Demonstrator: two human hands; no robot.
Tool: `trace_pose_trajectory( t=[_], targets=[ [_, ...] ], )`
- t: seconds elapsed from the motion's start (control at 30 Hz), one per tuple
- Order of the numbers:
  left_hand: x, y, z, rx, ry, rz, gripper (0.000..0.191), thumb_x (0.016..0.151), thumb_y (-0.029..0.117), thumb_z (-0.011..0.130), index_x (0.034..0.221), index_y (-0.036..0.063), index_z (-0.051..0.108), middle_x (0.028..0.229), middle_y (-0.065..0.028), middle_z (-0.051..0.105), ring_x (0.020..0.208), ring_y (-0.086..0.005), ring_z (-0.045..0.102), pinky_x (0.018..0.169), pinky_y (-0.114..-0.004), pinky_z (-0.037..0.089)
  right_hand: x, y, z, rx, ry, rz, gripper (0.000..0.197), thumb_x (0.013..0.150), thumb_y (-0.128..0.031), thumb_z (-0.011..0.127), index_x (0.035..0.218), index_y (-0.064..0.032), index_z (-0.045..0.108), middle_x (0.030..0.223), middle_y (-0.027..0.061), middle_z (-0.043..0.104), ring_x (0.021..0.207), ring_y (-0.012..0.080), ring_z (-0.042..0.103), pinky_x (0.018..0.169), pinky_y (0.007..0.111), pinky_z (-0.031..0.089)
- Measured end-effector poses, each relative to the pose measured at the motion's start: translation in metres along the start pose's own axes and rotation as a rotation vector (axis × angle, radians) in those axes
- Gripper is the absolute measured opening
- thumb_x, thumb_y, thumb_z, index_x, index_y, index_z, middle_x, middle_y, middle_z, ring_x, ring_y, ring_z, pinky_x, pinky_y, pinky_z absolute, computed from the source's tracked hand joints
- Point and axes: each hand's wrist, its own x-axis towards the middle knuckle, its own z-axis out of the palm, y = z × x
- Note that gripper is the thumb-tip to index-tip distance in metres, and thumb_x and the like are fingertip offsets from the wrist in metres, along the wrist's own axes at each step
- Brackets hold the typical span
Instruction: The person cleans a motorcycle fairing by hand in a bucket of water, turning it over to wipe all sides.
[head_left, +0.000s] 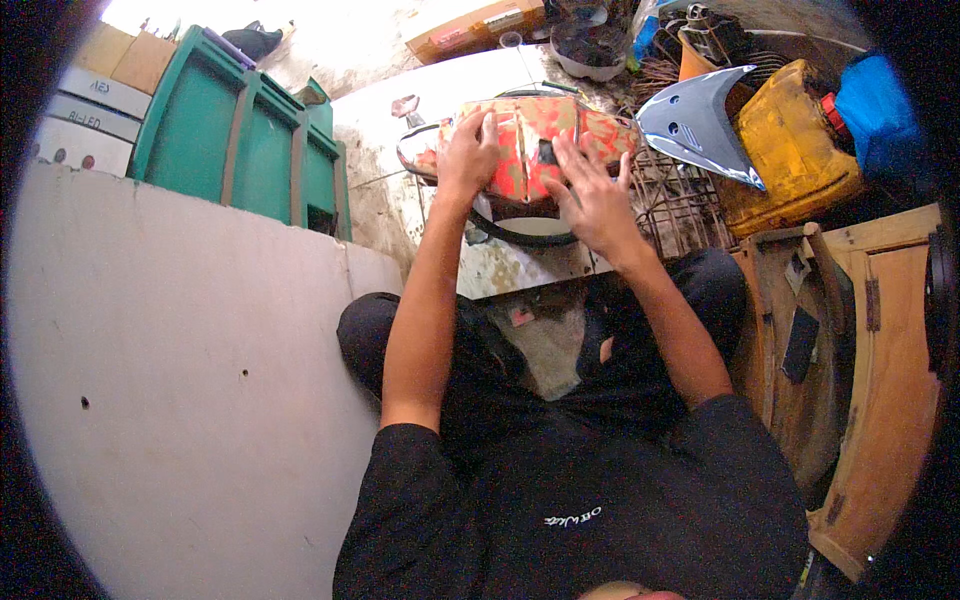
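Observation:
A mottled red-and-tan shell-like part (514, 176), possibly a vehicle body panel with patchy paint, lies over a black ring (525, 238) on a stained white-tiled surface (495, 274). My left hand (469, 159) grips its left portion, thumb and fingers bent over the top. On its right side rests my right hand (594, 196), palm down with fingers apart. A small black square piece (547, 152) lies by the right fingertips; whether it is loose or fixed cannot be told. The part's underside is hidden.
A glossy grey panel (686, 127) leans by a yellow jerrycan (799, 150) at right, beside a wire rack (679, 199). Green shelving (255, 150) stands left behind a white board (187, 337). A wooden cabinet (892, 322) is close on my right. A cardboard box (476, 30) sits behind.

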Motion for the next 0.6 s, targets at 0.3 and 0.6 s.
trace_pose_trajectory(
  t=[0.3,0.6],
  targets=[
    [0.004,-0.022,0.004,0.085,0.108,0.257,0.039,0.095,0.031,0.051,0.122,0.0051,0.065,0.132,-0.0172,0.059,0.125,-0.0333,0.054,0.108,-0.041,0.038,0.001,-0.003,0.004,-0.084,0.077,0.122,0.092,0.084,-0.065,0.057,0.153,-0.0096,0.03,0.157,0.0101,0.033,0.147,0.0262,0.027,0.117,0.061,0.007],
    [0.005,-0.02,0.002,0.091,0.089,0.185,0.041,0.097,0.034,0.051,0.129,0.011,0.062,0.138,-0.0148,0.056,0.128,-0.0314,0.053,0.108,-0.039,0.04,0.002,-0.002,0.003,-0.053,0.066,0.049,0.097,0.081,-0.069,0.057,0.151,-0.007,0.032,0.156,0.0122,0.034,0.148,0.0251,0.024,0.116,0.061,0.006]
  ],
)
